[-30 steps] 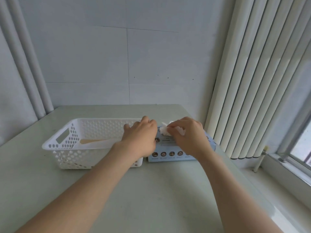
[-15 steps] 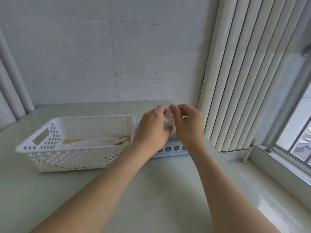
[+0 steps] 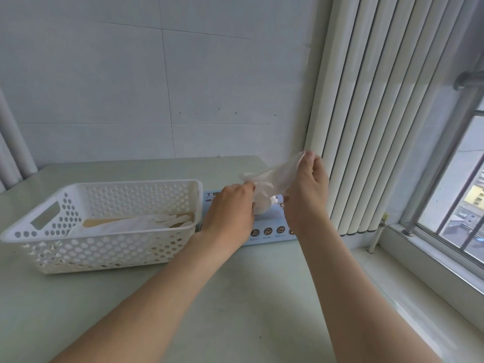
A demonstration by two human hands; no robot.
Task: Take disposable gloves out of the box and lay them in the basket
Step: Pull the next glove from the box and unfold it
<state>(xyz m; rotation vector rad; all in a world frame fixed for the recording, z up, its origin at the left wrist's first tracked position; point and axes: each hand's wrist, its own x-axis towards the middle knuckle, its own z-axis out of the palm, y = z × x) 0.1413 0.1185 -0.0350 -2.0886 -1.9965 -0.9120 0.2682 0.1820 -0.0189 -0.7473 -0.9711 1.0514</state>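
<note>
Stretching a thin clear glove [image 3: 280, 176] above the blue box [image 3: 269, 238], the right hand [image 3: 307, 187] pinches its high end and the left hand [image 3: 230, 208] its low end, each grip closed on it. The glove slants down leftward toward the white basket [image 3: 125, 185], which lies nearest the left hand.

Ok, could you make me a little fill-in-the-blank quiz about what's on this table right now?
1. The left hand and the right hand hold a thin, see-through ___ between them.
2. The perforated basket is ___ in colour.
3. The basket stands to the ___ of the light blue box.

Missing words: glove; white; left.
</note>
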